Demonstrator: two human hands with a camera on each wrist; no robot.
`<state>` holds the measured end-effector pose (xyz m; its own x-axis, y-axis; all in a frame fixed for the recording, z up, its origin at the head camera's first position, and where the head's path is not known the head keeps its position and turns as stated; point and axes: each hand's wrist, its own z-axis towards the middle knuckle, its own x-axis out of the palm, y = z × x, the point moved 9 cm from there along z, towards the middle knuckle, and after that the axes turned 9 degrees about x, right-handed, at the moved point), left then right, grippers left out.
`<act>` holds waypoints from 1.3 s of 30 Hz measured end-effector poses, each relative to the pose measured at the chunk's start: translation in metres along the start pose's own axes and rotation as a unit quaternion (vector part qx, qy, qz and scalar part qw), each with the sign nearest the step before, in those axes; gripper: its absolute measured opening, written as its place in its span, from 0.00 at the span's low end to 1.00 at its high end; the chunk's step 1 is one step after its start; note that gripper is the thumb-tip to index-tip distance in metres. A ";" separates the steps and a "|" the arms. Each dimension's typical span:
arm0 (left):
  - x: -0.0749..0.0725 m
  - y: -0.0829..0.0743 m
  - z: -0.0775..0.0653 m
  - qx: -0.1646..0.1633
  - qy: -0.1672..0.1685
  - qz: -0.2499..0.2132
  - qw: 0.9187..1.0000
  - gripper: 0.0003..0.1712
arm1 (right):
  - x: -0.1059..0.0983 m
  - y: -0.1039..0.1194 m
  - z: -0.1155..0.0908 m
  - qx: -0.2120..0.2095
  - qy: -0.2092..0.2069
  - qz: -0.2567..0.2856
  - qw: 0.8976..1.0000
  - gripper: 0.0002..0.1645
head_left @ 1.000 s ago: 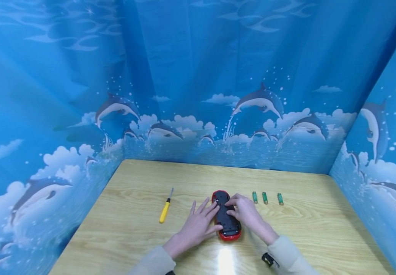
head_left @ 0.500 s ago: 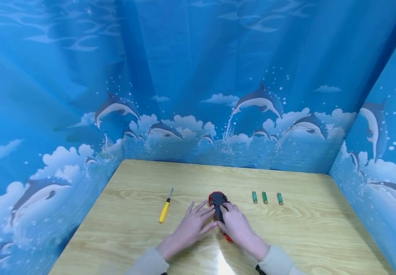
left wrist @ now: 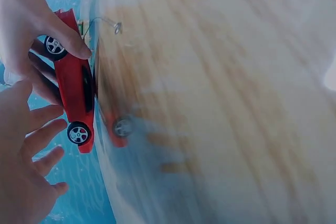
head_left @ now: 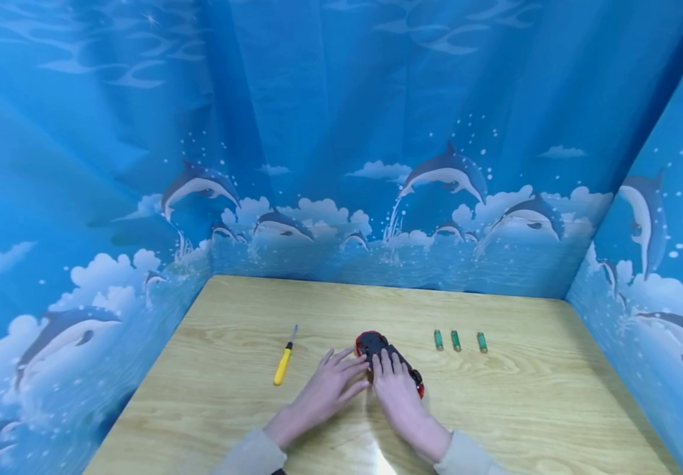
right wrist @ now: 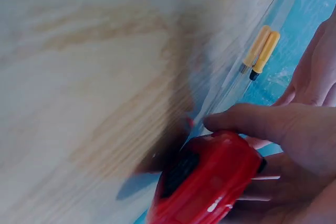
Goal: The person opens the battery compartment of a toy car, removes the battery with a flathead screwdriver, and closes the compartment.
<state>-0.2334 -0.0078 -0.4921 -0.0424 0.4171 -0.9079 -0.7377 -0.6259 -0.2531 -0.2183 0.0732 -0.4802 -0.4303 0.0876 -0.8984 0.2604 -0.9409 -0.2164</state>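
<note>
A red toy car (head_left: 371, 343) lies upside down on the table, its black underside facing up. My right hand (head_left: 402, 399) holds it, with the fingers across the underside. In the left wrist view the right thumb lies along the red side (left wrist: 76, 87), and the fingers go behind the car. My left hand (head_left: 325, 389) is at the car's left edge, fingers spread and loosely straight, the fingertips touching or very near it. The right wrist view has one red end of the car close up, with the right thumb (right wrist: 247, 119) over it.
A yellow-handled screwdriver (head_left: 283, 365) lies left of the hands on the wooden table (head_left: 229, 422). Three green batteries stand or lie to the right, including a middle battery (head_left: 455, 340) and a separate right one (head_left: 482, 342). A blue dolphin-print curtain (head_left: 329, 132) surrounds the table.
The toy car has turned, its near end swinging to the right. My right hand has shifted from its right side to its near-left side, the fingers now flatter over it. The left hand moved slightly left.
</note>
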 end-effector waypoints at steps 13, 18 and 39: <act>-0.012 0.020 0.007 -0.110 -0.079 -0.132 0.982 0.27 | 0.000 -0.032 0.018 0.052 0.049 0.232 0.970 0.38; -0.008 0.027 0.009 -0.154 -0.089 -0.188 0.966 0.29 | 0.009 -0.051 0.023 0.117 0.129 0.323 0.930 0.33; 0.019 0.026 0.031 -0.221 -0.138 -0.603 0.754 0.36 | 0.037 -0.085 0.016 0.293 0.230 0.786 0.494 0.34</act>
<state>-0.2743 0.0041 -0.5053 0.2966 0.9417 0.1591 -0.0583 0.1841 -0.9812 -0.2706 0.1512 -0.4891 0.1823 -0.9631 0.1981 -0.3916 0.1137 0.9131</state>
